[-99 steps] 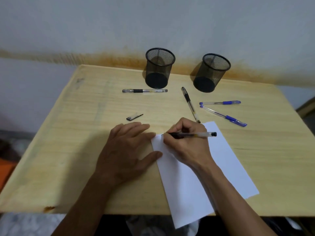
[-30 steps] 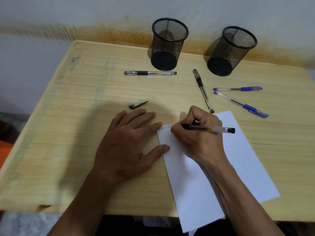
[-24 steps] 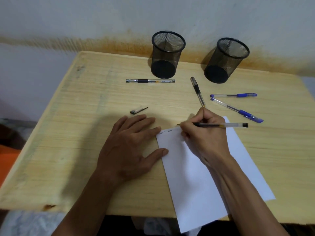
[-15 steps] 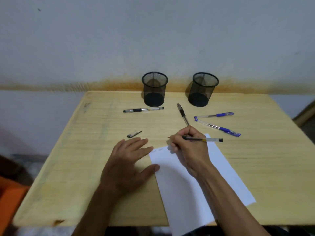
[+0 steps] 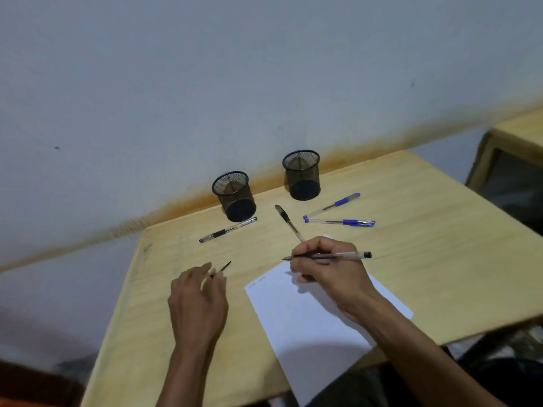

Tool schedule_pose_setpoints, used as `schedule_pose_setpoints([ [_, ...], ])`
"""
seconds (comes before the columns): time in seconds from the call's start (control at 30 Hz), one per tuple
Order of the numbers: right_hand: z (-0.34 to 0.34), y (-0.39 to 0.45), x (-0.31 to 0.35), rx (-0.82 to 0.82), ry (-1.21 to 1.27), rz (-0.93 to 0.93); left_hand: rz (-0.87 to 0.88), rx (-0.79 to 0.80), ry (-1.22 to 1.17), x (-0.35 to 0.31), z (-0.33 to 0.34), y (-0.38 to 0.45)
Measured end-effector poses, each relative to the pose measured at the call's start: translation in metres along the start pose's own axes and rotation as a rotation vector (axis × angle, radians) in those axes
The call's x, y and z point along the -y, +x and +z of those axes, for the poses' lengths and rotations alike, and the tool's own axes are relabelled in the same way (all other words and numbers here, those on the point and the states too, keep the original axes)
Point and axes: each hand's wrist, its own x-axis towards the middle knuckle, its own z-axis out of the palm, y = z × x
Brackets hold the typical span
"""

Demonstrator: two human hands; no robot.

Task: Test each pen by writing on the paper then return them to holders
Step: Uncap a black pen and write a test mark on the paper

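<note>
Pen under test (image 5: 329,255), a clear barrel with black ink and a black end plug, is held in the right hand (image 5: 329,271). Thumb and fingers are closed round the grip section, the barrel lies roughly level, and the tip points to the person's left, raised just off the upper edge of the paper (image 5: 296,315). Faint writing is visible near the sheet's top left corner; the wording cannot be read. The sheet lies skewed on the wooden table (image 5: 426,268), its near end overhanging the front edge.

Left hand (image 5: 197,301) is over the table to the left of the paper, fingers curled loosely and partly blurred. Its fingertips are at a small dark pen cap (image 5: 224,267); whether they pinch it or merely touch it cannot be told.

Two black mesh holders stand upright near the wall: the left holder (image 5: 233,196) and the right holder (image 5: 302,175). No pens show in either.

Four further pens lie flat on the table. One black pen (image 5: 228,230) lies just in front of the left holder. A second black pen (image 5: 288,221) lies between the holders and the right hand, its lower end hidden by the knuckles. Two blue pens (image 5: 333,205) (image 5: 339,222) lie to the right of it, their left ends nearly meeting.

A second wooden table (image 5: 517,133) shows at the far right.
</note>
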Motion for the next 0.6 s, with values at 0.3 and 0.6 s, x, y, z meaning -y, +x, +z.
schedule_pose_setpoints([
  [0.3,-0.008,-0.012,0.001,-0.063,-0.049,0.006,-0.093,0.17,0.261,0.002,0.004,0.023],
  [0.6,0.005,-0.029,0.031,-0.022,-0.353,-0.249,0.133,0.052,-0.409,-0.057,-0.029,-0.026],
])
